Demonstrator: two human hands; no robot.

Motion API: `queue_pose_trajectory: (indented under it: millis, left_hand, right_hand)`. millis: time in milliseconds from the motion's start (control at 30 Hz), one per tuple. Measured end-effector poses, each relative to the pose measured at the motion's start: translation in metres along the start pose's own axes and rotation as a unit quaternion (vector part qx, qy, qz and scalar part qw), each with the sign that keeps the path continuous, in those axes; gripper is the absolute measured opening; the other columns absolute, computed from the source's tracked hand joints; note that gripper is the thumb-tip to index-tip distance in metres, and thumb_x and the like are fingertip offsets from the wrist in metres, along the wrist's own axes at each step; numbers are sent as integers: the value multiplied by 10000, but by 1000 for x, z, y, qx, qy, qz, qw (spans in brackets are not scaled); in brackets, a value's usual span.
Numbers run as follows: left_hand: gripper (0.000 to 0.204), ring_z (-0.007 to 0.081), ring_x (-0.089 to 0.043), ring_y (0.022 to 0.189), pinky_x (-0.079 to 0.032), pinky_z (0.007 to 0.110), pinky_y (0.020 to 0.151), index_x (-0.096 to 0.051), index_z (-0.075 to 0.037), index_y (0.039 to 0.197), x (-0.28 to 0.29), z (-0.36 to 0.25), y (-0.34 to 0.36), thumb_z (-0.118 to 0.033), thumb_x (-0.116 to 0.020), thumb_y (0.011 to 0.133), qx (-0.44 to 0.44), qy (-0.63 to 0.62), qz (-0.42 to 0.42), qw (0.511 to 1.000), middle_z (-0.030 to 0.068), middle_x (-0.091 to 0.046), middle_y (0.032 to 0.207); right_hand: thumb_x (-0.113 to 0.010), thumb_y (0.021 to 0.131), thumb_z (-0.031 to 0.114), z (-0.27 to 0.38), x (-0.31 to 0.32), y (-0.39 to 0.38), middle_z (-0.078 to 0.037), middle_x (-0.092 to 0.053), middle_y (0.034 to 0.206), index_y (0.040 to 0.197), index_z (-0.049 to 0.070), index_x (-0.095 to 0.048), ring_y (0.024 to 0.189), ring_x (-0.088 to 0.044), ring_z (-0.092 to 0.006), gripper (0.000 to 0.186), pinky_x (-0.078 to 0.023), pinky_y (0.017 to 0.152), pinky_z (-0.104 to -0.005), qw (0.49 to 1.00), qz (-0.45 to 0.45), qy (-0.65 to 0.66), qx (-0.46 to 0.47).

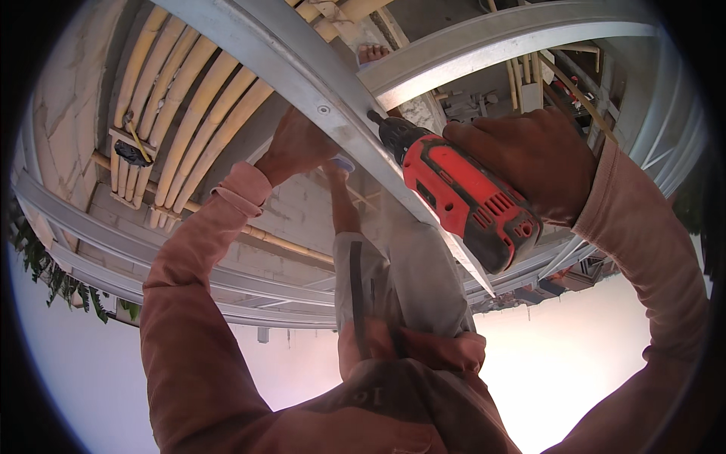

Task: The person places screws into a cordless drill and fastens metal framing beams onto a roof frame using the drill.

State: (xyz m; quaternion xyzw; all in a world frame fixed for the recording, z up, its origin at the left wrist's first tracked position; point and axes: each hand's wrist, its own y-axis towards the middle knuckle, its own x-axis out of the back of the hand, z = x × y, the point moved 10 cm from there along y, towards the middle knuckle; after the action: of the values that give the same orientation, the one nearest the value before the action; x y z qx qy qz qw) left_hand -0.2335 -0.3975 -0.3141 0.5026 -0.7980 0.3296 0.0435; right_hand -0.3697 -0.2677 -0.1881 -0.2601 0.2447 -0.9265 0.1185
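My right hand [533,159] is wrapped round a red and black cordless drill [457,189]. The drill's dark nose points up and left, its tip against or very close to a long silver metal beam [302,72]. That spot lies beside the joint where a second metal beam [514,41] branches off to the right. A round screw head [324,110] shows on the long beam, left of the drill tip. My left hand [299,144] is at the long beam's left edge, its fingers hidden behind the metal.
Bamboo poles [185,113] lie in a row below on the left, with a small black bundle [134,153] on them. Block walls [68,106] stand at the left. Further metal rails [189,272] curve across behind my legs. A foot [372,53] shows beyond the beams.
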Motion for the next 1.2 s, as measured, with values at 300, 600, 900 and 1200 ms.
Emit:
queue_pose_trajectory:
  millis: [300,600,900,1200]
  left_hand:
    - [313,373,-673,956,-547,451,840,-704,-42,1067,-1,9,1,-186,-740,791,18,-29,-11,999,152,-713,1040]
    - [280,354,-676,964,-545,460,856,-729,-76,1041,-10,17,-5,-221,-728,801,19,14,-4,1000,140,-719,1007]
    - [337,331,-665,1010,-509,475,930,-729,-104,1105,-11,25,-7,-273,-716,814,13,26,-25,999,111,-714,1091]
    - [356,311,-660,1036,-477,460,943,-734,-122,1113,-22,33,-3,-335,-690,831,85,-25,84,993,110,-719,1107]
  right_hand:
    - [-717,823,353,5,-1,3,-98,-694,866,1224,112,-575,784,-709,-322,489,-548,629,-448,999,29,28,-36]
    - [-727,807,340,10,1,7,-99,-698,900,1247,102,-565,817,-708,-327,525,-556,645,-429,999,41,-5,-14]
    - [-740,776,412,11,3,13,-98,-700,878,1222,103,-586,799,-707,-325,564,-553,632,-436,998,50,-31,-36]
    - [-743,782,382,7,1,21,-114,-716,931,1193,108,-618,758,-710,-329,510,-561,644,-425,995,91,-15,-39]
